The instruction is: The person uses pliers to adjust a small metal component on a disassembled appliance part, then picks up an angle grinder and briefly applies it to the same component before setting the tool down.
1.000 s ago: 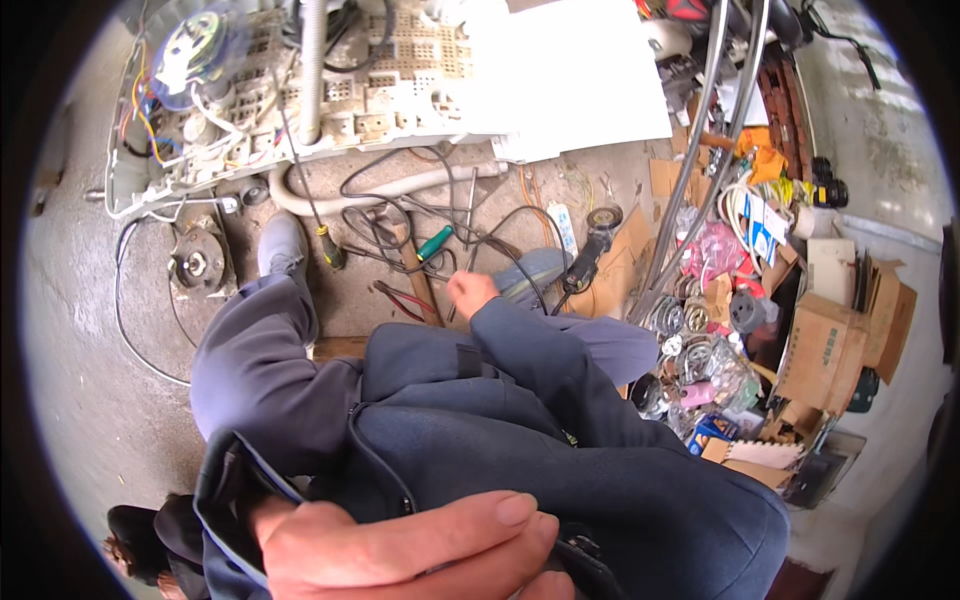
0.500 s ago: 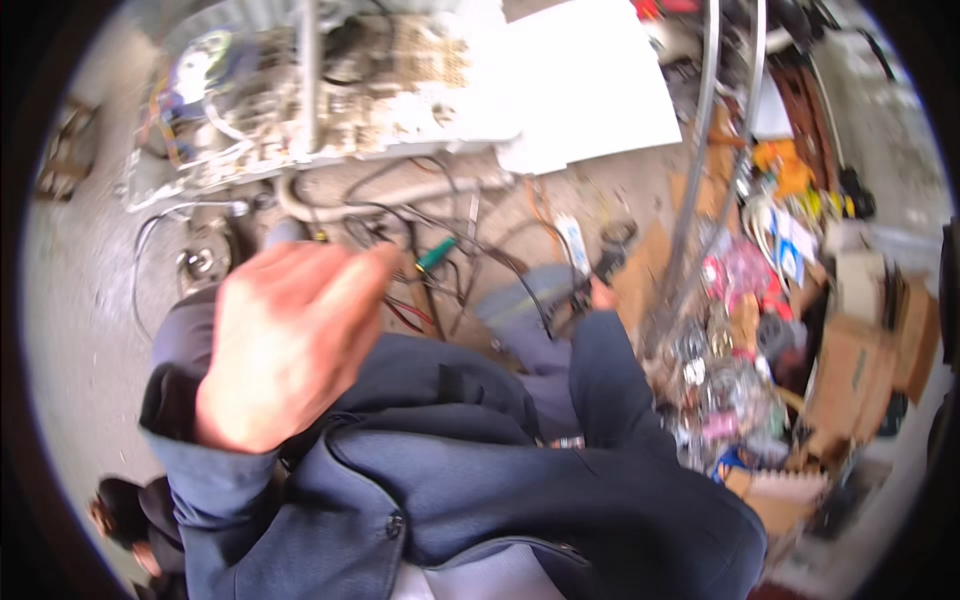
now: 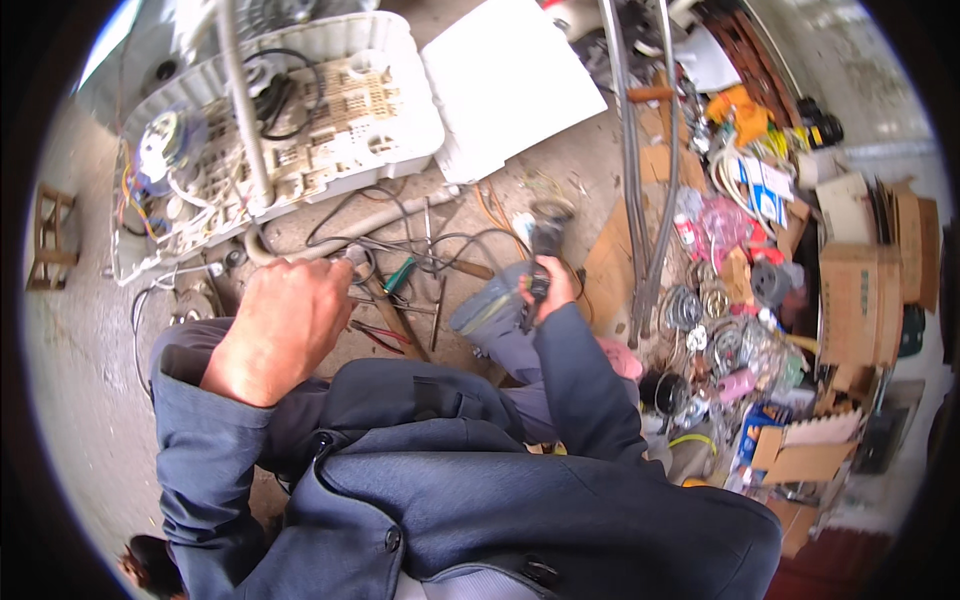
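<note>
My left hand (image 3: 280, 330) is closed in mid-air over my left leg, knuckles up; what its fingers hold, if anything, is hidden. My right hand (image 3: 558, 292) grips a black angle grinder (image 3: 548, 240), raised over the floor beside my right foot. Between my hands lie a green-handled tool (image 3: 398, 276), red-handled pliers (image 3: 385, 333), a long wooden handle (image 3: 402, 325), metal rods (image 3: 437, 310) and tangled black cables. A beige hose (image 3: 365, 228) runs along a white plastic housing (image 3: 375, 120) with a motor (image 3: 163, 155) in it.
A white panel (image 3: 510, 80) lies behind. Tall grey rods (image 3: 630, 200) stand right of the grinder. Piled parts, bags and cardboard boxes (image 3: 858, 300) fill the right side along a wall. A wooden frame (image 3: 52, 240) stands far left; a dark partly seen object (image 3: 150, 560) is at lower left.
My left hand has risen from my jacket front to over my left leg. My right hand has moved right and taken hold of the grinder, now lifted. The view has shifted.
</note>
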`<state>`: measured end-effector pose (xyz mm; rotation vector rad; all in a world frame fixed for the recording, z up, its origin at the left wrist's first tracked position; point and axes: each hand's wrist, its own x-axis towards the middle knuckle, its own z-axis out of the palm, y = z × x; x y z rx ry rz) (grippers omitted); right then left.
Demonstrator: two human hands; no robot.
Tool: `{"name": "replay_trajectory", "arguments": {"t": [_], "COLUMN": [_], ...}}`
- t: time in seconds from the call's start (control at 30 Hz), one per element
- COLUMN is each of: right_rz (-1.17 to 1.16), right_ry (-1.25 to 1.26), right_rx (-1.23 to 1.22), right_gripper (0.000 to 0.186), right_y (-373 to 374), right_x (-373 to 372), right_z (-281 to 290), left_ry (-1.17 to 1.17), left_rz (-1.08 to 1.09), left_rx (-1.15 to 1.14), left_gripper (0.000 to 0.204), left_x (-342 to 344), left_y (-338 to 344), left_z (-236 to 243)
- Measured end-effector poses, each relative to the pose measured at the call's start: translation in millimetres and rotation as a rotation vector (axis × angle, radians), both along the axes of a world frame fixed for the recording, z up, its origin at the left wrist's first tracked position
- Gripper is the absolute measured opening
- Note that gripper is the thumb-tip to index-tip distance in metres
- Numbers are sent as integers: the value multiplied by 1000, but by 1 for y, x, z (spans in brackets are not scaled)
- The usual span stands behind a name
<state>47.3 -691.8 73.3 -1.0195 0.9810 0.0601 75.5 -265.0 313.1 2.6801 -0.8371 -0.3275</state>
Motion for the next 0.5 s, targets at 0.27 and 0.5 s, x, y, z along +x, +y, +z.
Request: {"name": "replay_trajectory", "arguments": {"t": [0.27, 0.5], "right_rz": [330, 572], "right_ry": [-457, -821], "right_rx": [-14, -717], "right_gripper": [37, 62], "right_y": [159, 227], "right_x": [-21, -12], "right_z": [103, 131], "left_ry": [819, 880], "left_rz": [389, 804], "left_rx": [-717, -1222], "left_gripper": [76, 48], "left_x": [23, 36], "left_y": [-58, -75], "left_z": [-8, -47]}}
